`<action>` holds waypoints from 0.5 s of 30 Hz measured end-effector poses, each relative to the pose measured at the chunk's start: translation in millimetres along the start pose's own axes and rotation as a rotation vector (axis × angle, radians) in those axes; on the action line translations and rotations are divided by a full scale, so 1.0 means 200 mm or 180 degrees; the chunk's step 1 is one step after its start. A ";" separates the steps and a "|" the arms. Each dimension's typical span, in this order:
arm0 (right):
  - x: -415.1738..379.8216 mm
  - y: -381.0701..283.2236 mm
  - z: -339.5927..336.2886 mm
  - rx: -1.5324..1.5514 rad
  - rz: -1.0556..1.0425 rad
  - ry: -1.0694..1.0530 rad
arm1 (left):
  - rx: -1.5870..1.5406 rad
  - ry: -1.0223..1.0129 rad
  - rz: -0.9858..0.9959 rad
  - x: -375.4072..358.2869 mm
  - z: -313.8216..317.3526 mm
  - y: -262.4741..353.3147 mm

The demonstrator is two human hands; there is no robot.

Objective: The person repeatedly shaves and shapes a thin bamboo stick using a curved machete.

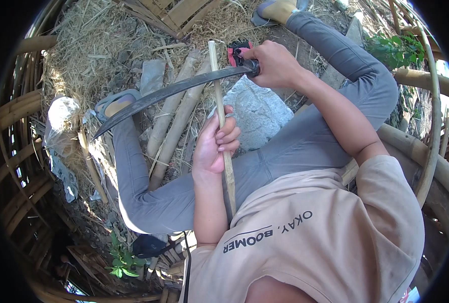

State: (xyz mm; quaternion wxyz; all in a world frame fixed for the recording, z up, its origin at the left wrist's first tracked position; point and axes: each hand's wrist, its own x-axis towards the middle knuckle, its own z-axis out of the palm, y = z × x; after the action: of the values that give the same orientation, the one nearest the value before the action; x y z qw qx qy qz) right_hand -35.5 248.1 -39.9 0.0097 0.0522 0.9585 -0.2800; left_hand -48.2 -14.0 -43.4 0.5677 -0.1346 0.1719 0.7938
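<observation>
My left hand (218, 140) is closed around a pale, narrow bamboo stick (221, 103), which stands nearly upright in view. Its lower end tapers down beside my lap, and its upper end rises past the blade. In my right hand (277, 64) is the handle of a sickle (171, 90) with a long, dark, curved blade. The blade reaches far to the left and crosses the stick a little below its upper end, at or very near its surface. Below my right hand, between my legs, lies a large pale stone (257, 113).
Bamboo poles (176, 118) lie on the ground left of the stone. A red and black object (238, 50) sits behind the blade's handle end. Dry straw (95, 55) covers the ground at upper left. A plastic bag (63, 121) lies left. Curved bamboo (431, 101) stands right.
</observation>
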 end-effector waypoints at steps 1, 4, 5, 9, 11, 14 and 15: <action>0.00 0.00 0.00 -0.0057 -0.0013 -0.0017 | -0.0008 -0.0026 0.0005 0.00 -0.01 0.00; -0.01 0.00 0.00 -0.0101 -0.0125 0.0108 | -0.0063 0.0085 0.0011 0.00 0.00 -0.01; -0.01 0.01 0.03 -0.0029 -0.0217 0.0268 | -0.0053 0.0207 0.0005 0.00 0.01 -0.01; -0.01 0.00 0.03 0.0242 -0.0242 0.0227 | -0.0007 0.0433 0.0020 0.01 0.05 -0.03; -0.01 -0.01 0.04 0.0275 -0.0221 0.0230 | -0.0018 0.0345 -0.0002 0.01 0.05 -0.03; -0.01 -0.02 0.02 0.0211 -0.0232 0.0253 | -0.0169 0.0026 -0.0124 0.00 0.02 0.00; -0.01 -0.03 0.02 0.0173 -0.0246 0.0263 | -0.0270 -0.0150 -0.0179 0.00 0.00 0.00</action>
State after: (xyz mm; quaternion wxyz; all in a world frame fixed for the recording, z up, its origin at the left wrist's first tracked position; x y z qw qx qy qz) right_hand -33.7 241.5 -40.3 -0.0420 0.0269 0.9515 -0.3037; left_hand -47.8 -13.9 -43.4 0.5875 -0.1446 0.1209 0.7870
